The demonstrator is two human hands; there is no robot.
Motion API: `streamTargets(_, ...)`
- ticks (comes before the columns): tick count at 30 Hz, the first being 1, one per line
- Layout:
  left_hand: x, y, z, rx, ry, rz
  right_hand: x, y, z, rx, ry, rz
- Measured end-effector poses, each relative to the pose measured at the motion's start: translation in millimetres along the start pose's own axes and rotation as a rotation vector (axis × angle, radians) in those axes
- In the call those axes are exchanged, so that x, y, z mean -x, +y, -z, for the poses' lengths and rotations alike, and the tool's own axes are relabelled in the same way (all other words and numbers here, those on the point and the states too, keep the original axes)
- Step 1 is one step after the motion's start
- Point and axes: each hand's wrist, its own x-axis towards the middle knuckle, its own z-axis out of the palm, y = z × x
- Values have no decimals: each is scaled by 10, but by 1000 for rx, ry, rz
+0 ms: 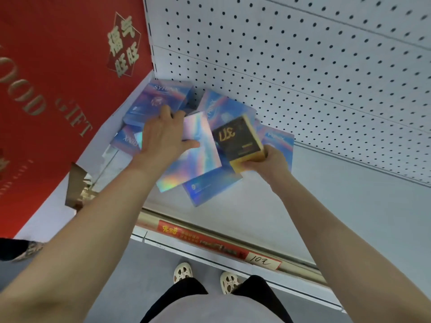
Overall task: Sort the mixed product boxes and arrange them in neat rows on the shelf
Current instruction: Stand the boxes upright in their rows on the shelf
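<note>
Product boxes (205, 145): loose overlapping heap, centre-left of frame, in the shelf (326, 206) corner against the pegboard (303, 66). Your right hand (268, 163) grips the black-and-yellow box (240, 138) by its lower end, tilted clear of the pile, likely to separate the odd type. Your left hand (163, 136) lies on the holographic box (196, 155), thumb across it, fingers reaching a blue Syhinx box (158, 99), probably steadying the heap
</note>
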Motion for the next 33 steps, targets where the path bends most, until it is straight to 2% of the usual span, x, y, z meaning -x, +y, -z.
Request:
streamTargets(6,269,-72,191,305,180,186,193,114,114,-328,60,94)
streamTargets(11,466,-76,251,422,260,315,299,13,75,-332,-19,154)
streamTargets(14,491,-172,259,508,201,315,249,13,75,-265,-19,146)
streamTargets(17,544,-238,271,499,163,268,267,48,97,-172,23,97)
streamTargets(20,628,-170,264,528,198,240,433,97,144,-331,99,34)
streamTargets(23,646,-118,207,665,210,238,660,218,248,-551,146,-2)
streamTargets(28,614,192,108,1006,150,209,1062,504,451,-709,338,-70)
streamTargets(33,794,782,-39,1199,15,249,1520,887,798,-798,485,-124)
